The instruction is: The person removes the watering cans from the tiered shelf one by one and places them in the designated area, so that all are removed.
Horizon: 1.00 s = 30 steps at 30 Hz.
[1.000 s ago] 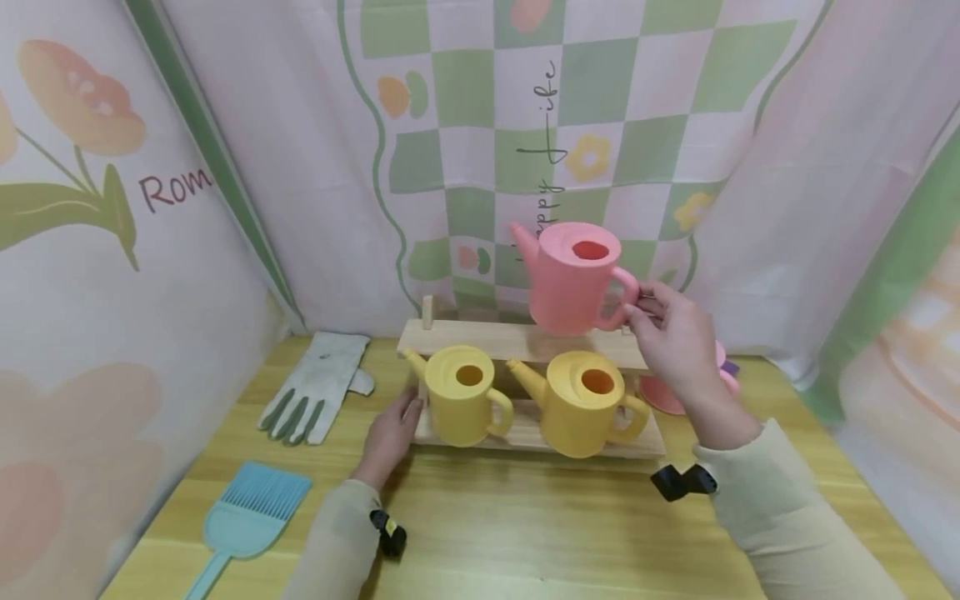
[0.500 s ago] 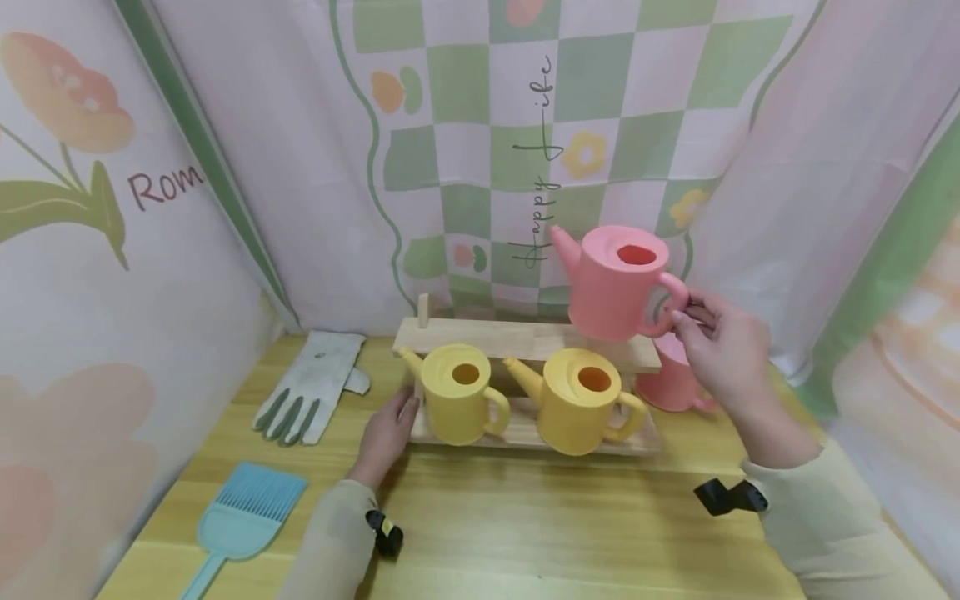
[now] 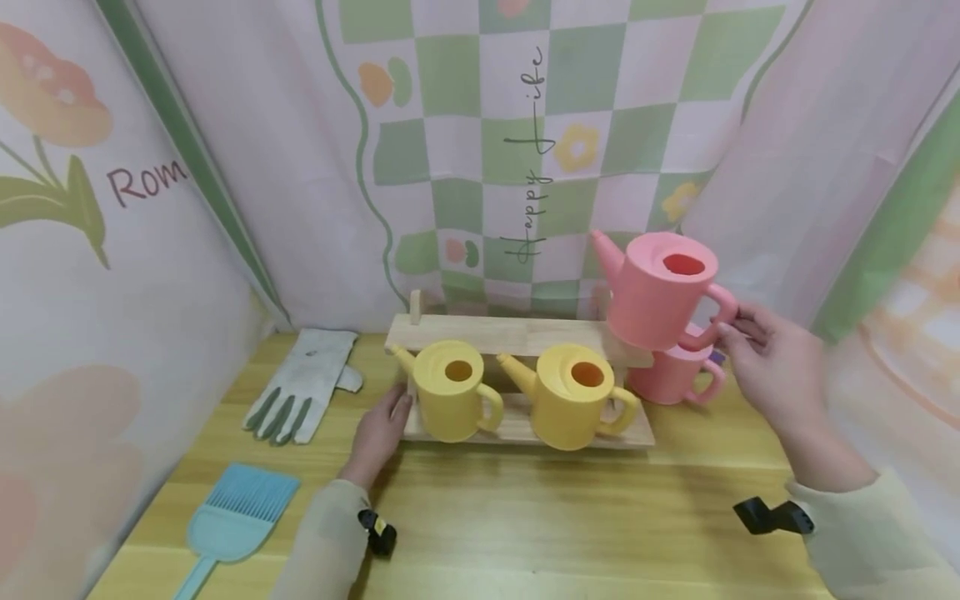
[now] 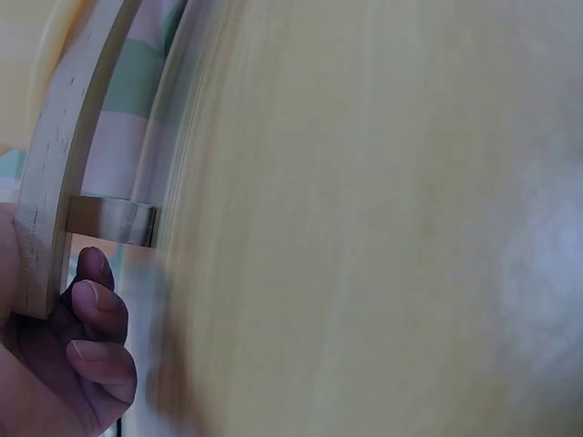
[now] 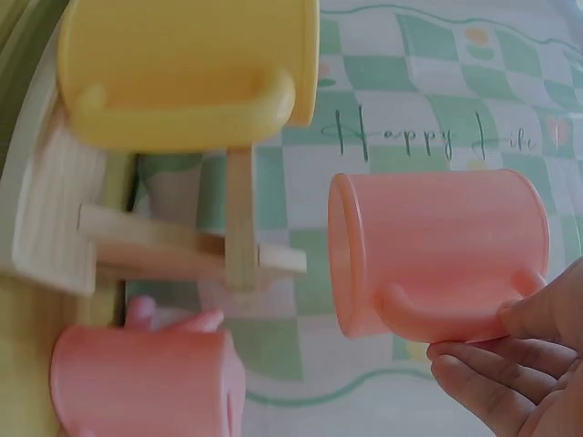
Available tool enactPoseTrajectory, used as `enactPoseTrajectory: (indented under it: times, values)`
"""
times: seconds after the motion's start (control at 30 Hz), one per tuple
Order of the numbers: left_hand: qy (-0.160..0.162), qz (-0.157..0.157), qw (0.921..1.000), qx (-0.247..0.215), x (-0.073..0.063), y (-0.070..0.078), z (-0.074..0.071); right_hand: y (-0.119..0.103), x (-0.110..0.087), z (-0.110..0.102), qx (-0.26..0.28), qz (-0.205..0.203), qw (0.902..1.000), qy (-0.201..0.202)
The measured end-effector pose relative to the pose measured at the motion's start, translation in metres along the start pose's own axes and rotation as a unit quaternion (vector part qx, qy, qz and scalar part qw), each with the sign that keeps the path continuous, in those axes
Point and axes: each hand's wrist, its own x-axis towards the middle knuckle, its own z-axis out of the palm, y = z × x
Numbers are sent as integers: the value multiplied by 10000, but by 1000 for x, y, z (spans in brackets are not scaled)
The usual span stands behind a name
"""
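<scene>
My right hand (image 3: 783,367) pinches the handle of a pink watering can (image 3: 660,292), held upright at the right end of a two-tier wooden shelf (image 3: 487,333). In the right wrist view, thumb and fingertips meet on that handle, and the can's base is raised off the shelf. My left hand (image 3: 378,433) grips the left end of the shelf's lower board; the left wrist view shows fingers curled beneath the board (image 4: 50,173). A paler yellow watering can (image 3: 450,400) and a deeper yellow watering can (image 3: 566,417) stand on the lower tier, spouts to the left.
Another pink watering can (image 3: 663,379) stands on the table right of the shelf, partly hidden behind the held one. A small purple thing (image 3: 717,358) shows behind it. A white-and-grey glove (image 3: 307,383) and a blue dustpan with comb teeth (image 3: 232,525) lie at left. Patterned cloth (image 3: 570,200) hangs behind.
My right hand has carried the pink watering can rightward, from above the upper board to its right end. My left hand keeps its grip on the shelf. The head view has shifted slightly.
</scene>
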Motion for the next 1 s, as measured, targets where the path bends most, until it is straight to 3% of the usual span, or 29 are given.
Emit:
enactPoseTrajectory:
  times: [0.13, 0.3, 0.63, 0.87, 1.0]
  values:
    - [0, 4, 10000, 22, 0, 1, -1, 16, -3, -9, 254, 108, 9996, -48]
    - [-32, -52, 10000, 40, 0, 3, -2, 37, -4, -24, -41, 381, 9992, 62]
    - [-42, -7, 10000, 7, -1, 6, -4, 78, -3, -48, -765, 529, 9922, 828]
    - [-17, -69, 10000, 16, 0, 4, -4, 102, -2, -56, -975, 1153, 9860, 711]
    - [-11, -118, 9999, 28, -1, 2, -2, 119, -1, -56, -1104, 1292, 9831, 685]
